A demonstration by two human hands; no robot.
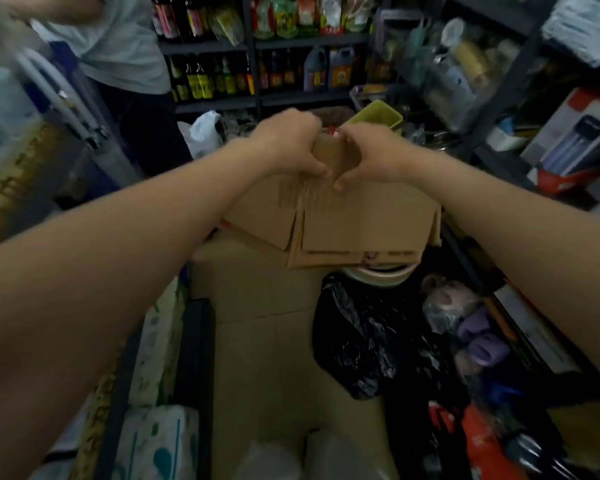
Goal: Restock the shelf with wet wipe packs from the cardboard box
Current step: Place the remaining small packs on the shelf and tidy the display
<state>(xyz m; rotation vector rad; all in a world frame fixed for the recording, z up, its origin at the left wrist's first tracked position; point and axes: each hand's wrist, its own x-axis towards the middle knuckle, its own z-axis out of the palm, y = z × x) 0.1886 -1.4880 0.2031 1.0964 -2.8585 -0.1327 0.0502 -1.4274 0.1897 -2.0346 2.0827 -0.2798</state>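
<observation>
A brown cardboard box (354,220) hangs in the air in front of me over the aisle floor. My left hand (288,145) grips its upper flap from the left, thumb pressed on the near face. My right hand (371,154) grips the same flap from the right, thumb pointing down beside the left thumb. A bit of red and white shows in the gap between my hands; what it is I cannot tell. No wet wipe packs are plainly visible. The frame is motion-blurred.
A person in a pale shirt (125,46) stands at the left. Shelves of bottles (215,81) fill the back, crowded shelves (499,81) the right. A black plastic bag (364,337) and bagged goods lie on the right of the tiled floor (257,341); tissue packs (156,441) line the left.
</observation>
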